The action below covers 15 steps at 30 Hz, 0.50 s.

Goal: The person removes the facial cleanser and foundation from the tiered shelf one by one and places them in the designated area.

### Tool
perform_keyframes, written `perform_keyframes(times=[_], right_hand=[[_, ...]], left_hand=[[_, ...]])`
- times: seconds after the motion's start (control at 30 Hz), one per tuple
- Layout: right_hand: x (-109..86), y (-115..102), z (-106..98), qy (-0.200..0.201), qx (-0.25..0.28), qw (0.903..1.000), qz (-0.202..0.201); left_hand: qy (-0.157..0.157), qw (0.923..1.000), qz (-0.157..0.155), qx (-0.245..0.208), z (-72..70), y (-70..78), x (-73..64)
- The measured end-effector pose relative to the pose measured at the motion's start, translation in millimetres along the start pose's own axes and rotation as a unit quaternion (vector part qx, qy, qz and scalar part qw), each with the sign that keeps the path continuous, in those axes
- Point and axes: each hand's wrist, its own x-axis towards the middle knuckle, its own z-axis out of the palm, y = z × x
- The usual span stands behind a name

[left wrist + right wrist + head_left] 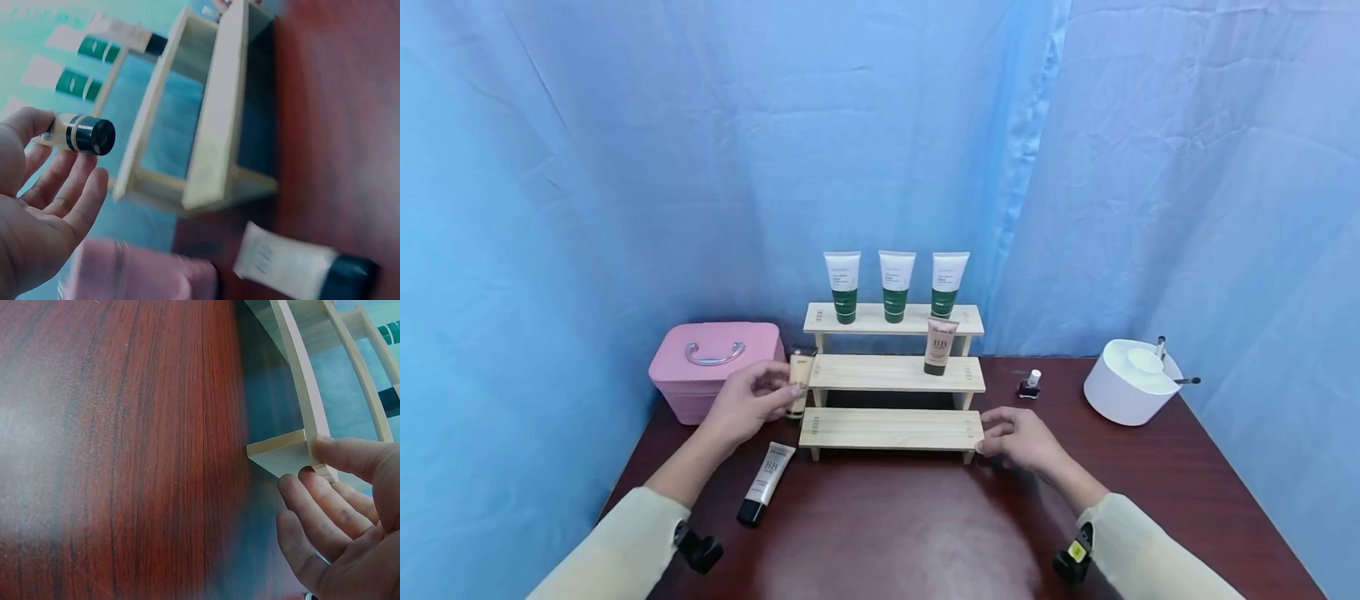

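My left hand point(758, 402) pinches a beige cosmetic tube point(801, 385) between thumb and fingers, left of the stepped wooden stand point(891, 428). In the left wrist view the tube's black cap point(100, 136) points toward the stand. With the thumb on the board's edge and fingertips at its end, my right hand point(1022, 437) holds the right end of the lowest step. On the middle step, toward the right, a pinkish BB cream tube point(940, 347) stands on its dark cap. Another BB cream tube point(766, 482) lies on the table below my left hand.
Three white-and-green tubes point(895, 285) stand along the top step. A pink case point(717, 367) sits behind my left hand. To the right are a small dark nail polish bottle point(1029, 387) and a white container point(1123, 392) with brushes. Blue curtains point(737, 167) hang behind the table.
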Motion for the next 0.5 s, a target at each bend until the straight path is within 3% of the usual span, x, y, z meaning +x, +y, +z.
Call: perform_keyframes(times=[0.3, 0.5], right_hand=[[1.3, 2, 1, 0.001, -0.007, 1.0, 0.006], [3.2, 3, 1, 0.006, -0.012, 0.9998, 0.013]], left_hand=[[0.006, 0.9967, -0.079, 0.02, -26.0, -56.4, -39.4], [0.012, 0.9925, -0.119, 0.028, -35.4, -84.3, -53.1]])
